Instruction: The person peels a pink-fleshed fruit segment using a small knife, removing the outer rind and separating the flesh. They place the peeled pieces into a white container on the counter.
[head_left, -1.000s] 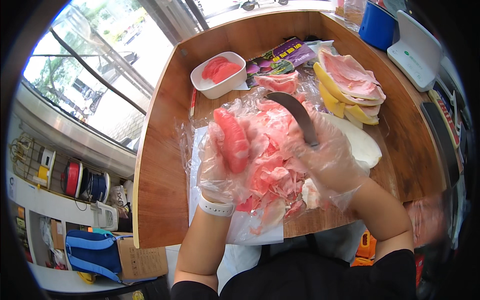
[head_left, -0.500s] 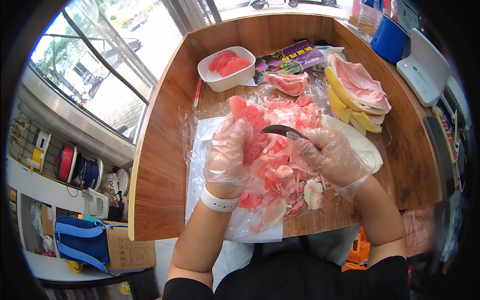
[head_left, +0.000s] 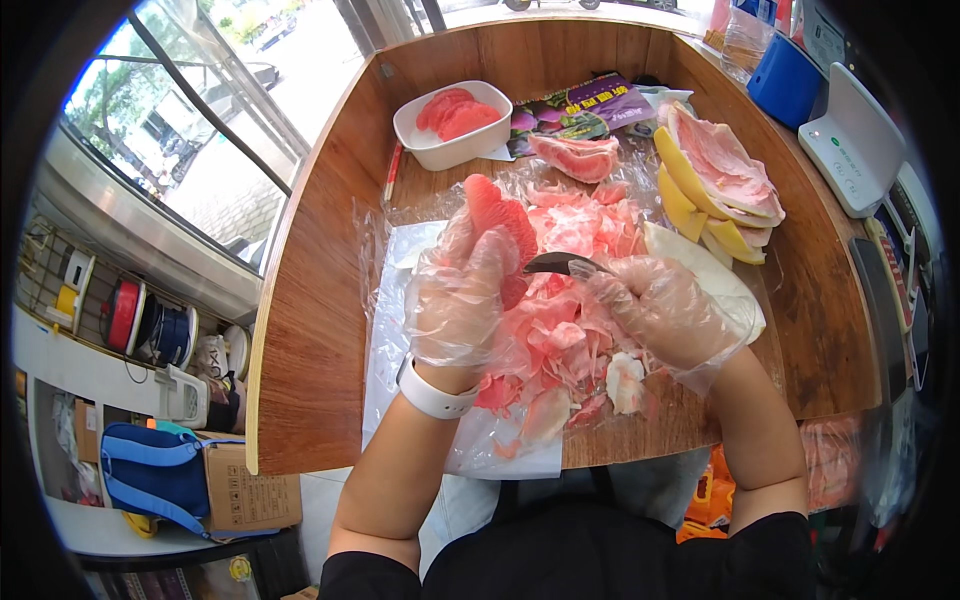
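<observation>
In clear plastic gloves, both my hands are over the table. My left hand (head_left: 455,300) is closed around a peeled pink pomelo segment (head_left: 498,215), held upright with its top sticking out past the fingers. My right hand (head_left: 665,305) grips a small knife (head_left: 558,263); its dark curved blade points left, its tip close to the segment's right edge, and the handle is hidden in the fist. Below and between them spreads a heap of pink membrane scraps (head_left: 570,335). Farther back, a pomelo wedge (head_left: 578,157) with membrane on rests on clear plastic film.
A white bowl (head_left: 445,157) of peeled segments stands at the back left, beside a purple printed bag (head_left: 600,108). Yellow rinds (head_left: 700,205) and a white pith piece (head_left: 700,272) lie right. Raised wooden walls (head_left: 320,300) border the table; a blue container (head_left: 783,80) stands outside, far right.
My left hand has shifted slightly left, and the pomelo segment has turned and risen a little in it. My right hand and the knife stay nearly in place.
</observation>
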